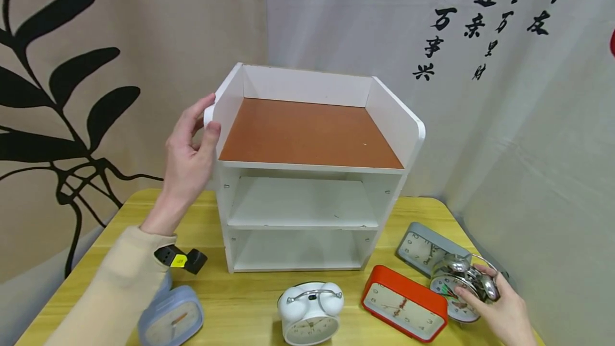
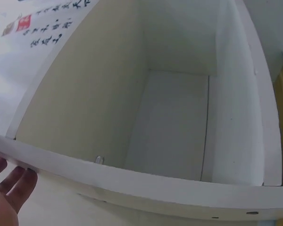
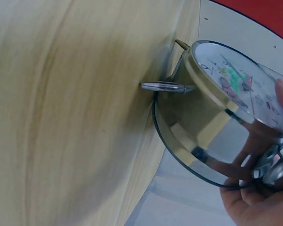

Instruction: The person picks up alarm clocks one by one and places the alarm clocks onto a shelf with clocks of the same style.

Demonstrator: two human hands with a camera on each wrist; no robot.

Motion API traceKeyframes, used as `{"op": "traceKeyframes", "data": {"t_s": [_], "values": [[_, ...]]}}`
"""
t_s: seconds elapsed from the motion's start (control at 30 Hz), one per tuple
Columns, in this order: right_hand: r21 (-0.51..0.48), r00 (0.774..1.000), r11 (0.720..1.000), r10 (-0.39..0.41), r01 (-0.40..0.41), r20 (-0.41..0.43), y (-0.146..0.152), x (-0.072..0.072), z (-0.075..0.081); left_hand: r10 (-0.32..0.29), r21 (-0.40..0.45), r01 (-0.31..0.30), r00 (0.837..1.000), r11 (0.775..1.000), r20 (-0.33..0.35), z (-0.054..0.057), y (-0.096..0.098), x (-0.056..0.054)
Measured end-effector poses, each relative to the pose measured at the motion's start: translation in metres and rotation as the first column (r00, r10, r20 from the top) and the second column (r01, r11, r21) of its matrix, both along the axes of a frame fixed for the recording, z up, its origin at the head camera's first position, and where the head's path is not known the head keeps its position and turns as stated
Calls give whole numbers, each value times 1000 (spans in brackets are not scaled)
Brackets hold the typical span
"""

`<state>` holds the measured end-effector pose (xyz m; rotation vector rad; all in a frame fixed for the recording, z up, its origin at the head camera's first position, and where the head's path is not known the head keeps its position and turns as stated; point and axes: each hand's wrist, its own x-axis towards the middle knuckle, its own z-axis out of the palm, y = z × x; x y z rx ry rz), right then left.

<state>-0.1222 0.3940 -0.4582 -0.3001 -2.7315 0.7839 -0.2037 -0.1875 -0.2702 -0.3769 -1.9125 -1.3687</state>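
A white shelf unit with a brown top board stands on the table. My left hand holds the front edge of its upper left side panel, thumb on the near side. In the left wrist view, fingertips lie against the panel's outer face. At the right, my right hand grips a silver twin-bell alarm clock by its upper part. The right wrist view shows this clock's shiny round body and its feet close to the wood, with a coloured picture on the dial.
A red clock and a grey clock lie close beside the silver one. A white twin-bell alarm clock stands at the front middle. Under my left forearm is a blue clock. Curtains hang behind the wooden table.
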Motion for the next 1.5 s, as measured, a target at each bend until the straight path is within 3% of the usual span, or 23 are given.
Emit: {"op": "traceKeyframes", "data": {"t_s": [0.3, 0.63, 1.07, 1.4, 1.5], "values": [[-79, 997, 996, 42, -46, -59, 0, 2, -5, 32, 1, -32, 999, 999, -1, 2, 1, 0], [-123, 998, 992, 24, -16, 59, 2, -3, -2, 30, -20, -29, 999, 999, 14, 6, -2, 3], [-205, 991, 978, -8, 35, 133, 3, -8, -2, -59, -17, 61, 995, 998, 77, 13, -8, 9], [-230, 994, 967, -97, 106, 49, -9, -3, 10, -71, -16, 73, 993, 997, 98, 14, -10, 10], [-275, 992, 955, -122, 108, -33, -16, 3, 15, -78, -14, 80, 992, 997, 103, 15, -10, 10]]}}
